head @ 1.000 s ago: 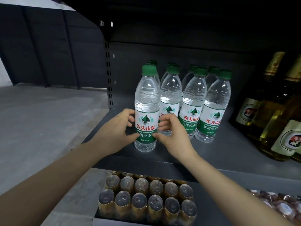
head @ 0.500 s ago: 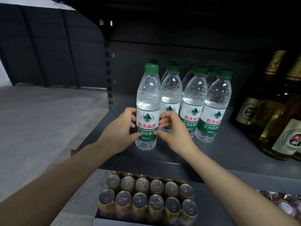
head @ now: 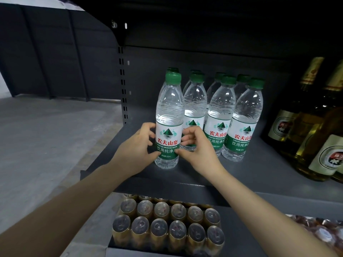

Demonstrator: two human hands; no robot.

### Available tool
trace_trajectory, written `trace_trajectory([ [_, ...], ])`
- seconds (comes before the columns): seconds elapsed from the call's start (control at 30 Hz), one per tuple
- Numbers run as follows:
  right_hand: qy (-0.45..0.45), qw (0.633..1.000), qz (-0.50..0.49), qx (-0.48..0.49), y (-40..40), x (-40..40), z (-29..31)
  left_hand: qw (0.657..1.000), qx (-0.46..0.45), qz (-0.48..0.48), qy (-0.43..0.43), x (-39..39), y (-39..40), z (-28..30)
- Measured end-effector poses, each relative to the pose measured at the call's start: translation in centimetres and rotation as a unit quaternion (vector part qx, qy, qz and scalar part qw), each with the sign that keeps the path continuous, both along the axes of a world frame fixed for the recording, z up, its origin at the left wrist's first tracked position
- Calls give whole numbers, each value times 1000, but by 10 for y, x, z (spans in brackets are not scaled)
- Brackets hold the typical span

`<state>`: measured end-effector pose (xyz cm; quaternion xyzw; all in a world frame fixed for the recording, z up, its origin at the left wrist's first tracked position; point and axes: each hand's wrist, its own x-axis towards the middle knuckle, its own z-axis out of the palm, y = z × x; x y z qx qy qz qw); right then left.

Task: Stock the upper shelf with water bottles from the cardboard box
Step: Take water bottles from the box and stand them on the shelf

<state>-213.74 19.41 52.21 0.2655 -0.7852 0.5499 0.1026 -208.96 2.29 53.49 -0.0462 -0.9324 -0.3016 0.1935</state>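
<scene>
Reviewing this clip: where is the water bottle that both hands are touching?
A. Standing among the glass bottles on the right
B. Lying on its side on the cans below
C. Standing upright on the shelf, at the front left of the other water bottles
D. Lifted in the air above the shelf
C: the water bottle stands upright with its base on the shelf, left hand and right hand at its label.

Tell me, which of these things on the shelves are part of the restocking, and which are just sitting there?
Part of the job: front water bottle, held by the left hand and right hand; stocked water bottles; upper shelf.

Just there: beer bottles; gold cans below.
</scene>
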Motion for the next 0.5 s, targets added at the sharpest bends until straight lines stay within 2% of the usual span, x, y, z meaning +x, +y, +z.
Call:
trace_trajectory([
  [0.5, -9, 998, 48, 36, 32, 37, 0, 994, -103, 22, -13, 41, 31, -2],
])
